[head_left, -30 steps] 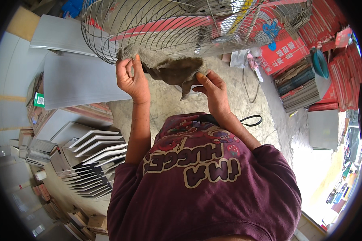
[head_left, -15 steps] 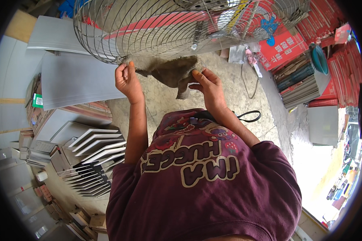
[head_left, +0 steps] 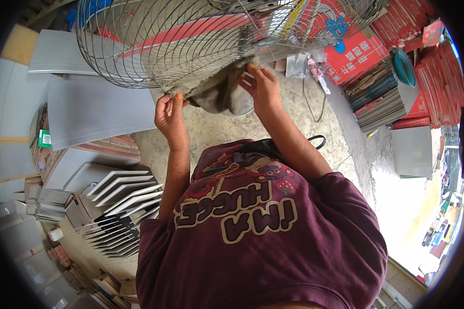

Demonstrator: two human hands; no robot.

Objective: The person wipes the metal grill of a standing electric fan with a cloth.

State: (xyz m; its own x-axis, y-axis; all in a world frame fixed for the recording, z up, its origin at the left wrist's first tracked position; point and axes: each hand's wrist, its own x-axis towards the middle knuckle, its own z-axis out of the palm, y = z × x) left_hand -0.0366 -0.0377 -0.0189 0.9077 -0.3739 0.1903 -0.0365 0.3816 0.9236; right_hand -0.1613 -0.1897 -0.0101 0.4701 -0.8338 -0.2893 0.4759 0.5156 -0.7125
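Note:
A dusty grey-brown cloth hangs just below the wire cage of a large fan. At the cloth's left end, my left hand pinches its edge between thumb and fingers. My right hand is closed on the cloth's upper right edge, up close to the cage wires. Between the two hands the cloth sags in a loose fold. Pinkish-red blades show through the wires. Whether the cloth touches the cage along its top edge, I cannot tell.
Large grey panels lie at the left, above a rack of white sheets. Red flat cartons and stacked packs stand at the right, with a teal bowl among them. A thin wire loop lies on the concrete floor.
My right hand has risen toward the cage, while my left hand has come down a little. The cloth's right side has lifted, and its dangling corner now hangs as a rounded fold.

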